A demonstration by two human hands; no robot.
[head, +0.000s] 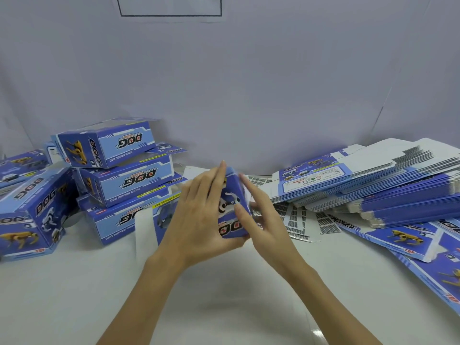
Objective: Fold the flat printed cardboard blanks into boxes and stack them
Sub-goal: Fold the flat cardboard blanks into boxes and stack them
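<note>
You are working over a pale worktop (224,295) that is filling the lower half of the frame. At the right, the heap of flat blanks (373,185) is lying fanned out, with a few loose blanks (408,240) sliding toward the lower right corner. At the left, the folded boxes (119,175) are standing stacked three high, with more finished ones (32,215) crowding the left edge.

In the centre you are holding the box in hand (232,210) upright just above the worktop, one printed end facing you. Your left hand (199,215) is lying along its left side with fingers mostly straight and the thumb underneath, so that grip is cradling rather than clenching. Your right hand (258,220) is pressing straight fingers against the right side.

You are, by my reading, squaring the blank up and closing an end. Next, you are needing to tuck the flap fully home, then carry the box left onto the stack.
</note>
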